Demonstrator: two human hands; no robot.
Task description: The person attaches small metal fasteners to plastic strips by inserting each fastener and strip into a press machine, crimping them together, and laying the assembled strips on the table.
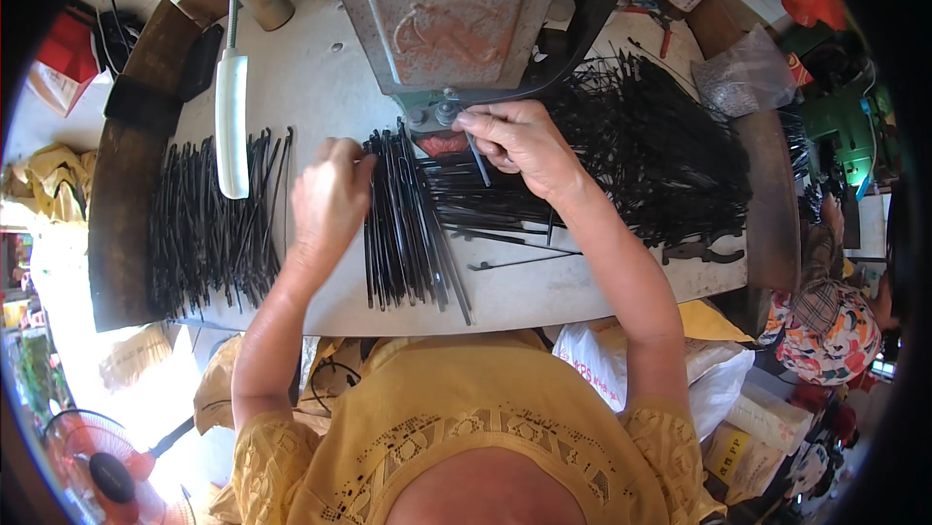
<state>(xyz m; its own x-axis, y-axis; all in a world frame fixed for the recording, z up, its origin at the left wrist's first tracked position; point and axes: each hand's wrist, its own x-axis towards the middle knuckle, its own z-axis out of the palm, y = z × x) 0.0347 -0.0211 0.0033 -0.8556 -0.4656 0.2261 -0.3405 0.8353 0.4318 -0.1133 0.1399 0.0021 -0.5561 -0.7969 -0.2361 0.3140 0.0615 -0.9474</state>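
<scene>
My right hand is closed in a pinch just under the machine head. A thin grey rod slants down from its fingers. My left hand has its fingers curled at the upper left edge of a bundle of thin black rods. Whatever its fingertips grip is hidden. That bundle lies lengthwise in front of me, with the rods side by side. Directly beneath the machine head, bolts and a reddish part show between my hands.
Another row of black rods lies at the left under a white lamp. A large tangled heap of rods covers the right side. Pliers lie near the front right edge. A raised rim borders the table.
</scene>
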